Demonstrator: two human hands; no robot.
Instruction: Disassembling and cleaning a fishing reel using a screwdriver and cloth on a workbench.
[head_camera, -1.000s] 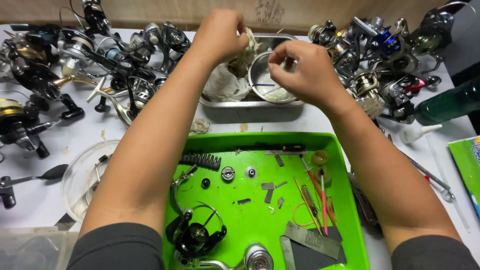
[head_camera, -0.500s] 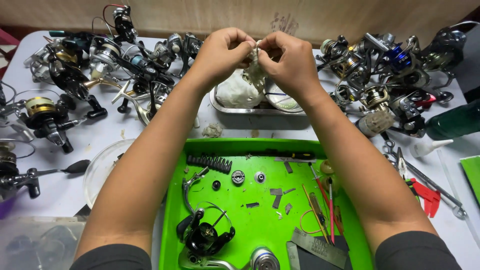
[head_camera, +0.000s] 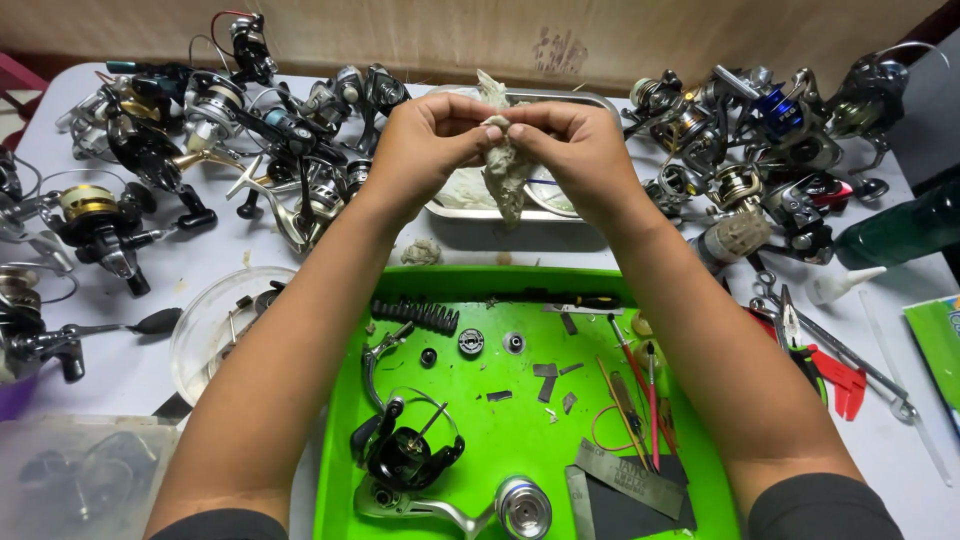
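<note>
A: Nearest stuff?

B: Bright green plastic tray (head_camera: 480, 290), glossy, raised rim. In it a stripped black spinning reel body (head_camera: 405, 455) with a thin wire bail, a shiny round metal spool (head_camera: 524, 507), a black coil spring (head_camera: 415, 316), small round gears, flat grey metal scraps and thin red-handled tools (head_camera: 652, 400).

A: Hands?

B: Both up beyond the tray, fingertips meeting. Left hand (head_camera: 425, 140) and right hand (head_camera: 570, 145) each pinch the same crumpled off-white rag (head_camera: 505, 170), soft and wrinkled, hanging down between them. Grip is tight, fingers closed on the cloth. Can't tell if anything is wrapped inside.

A: Where does the rag sit?

B: In the air, above the shallow rectangular metal pan (head_camera: 600, 98), dull steel, with more pale cloth lying inside.

A: Sides?

B: Clear round plastic lid (head_camera: 205, 320) on the left, red-handled pliers (head_camera: 830, 365) on the right, white table.

A: Far end?

B: Piles of fishing reels, left pile (head_camera: 200, 130) black and silver with gold, right pile (head_camera: 770, 130) metallic with one blue. Dark green bottle (head_camera: 900, 230) on the far right.
</note>
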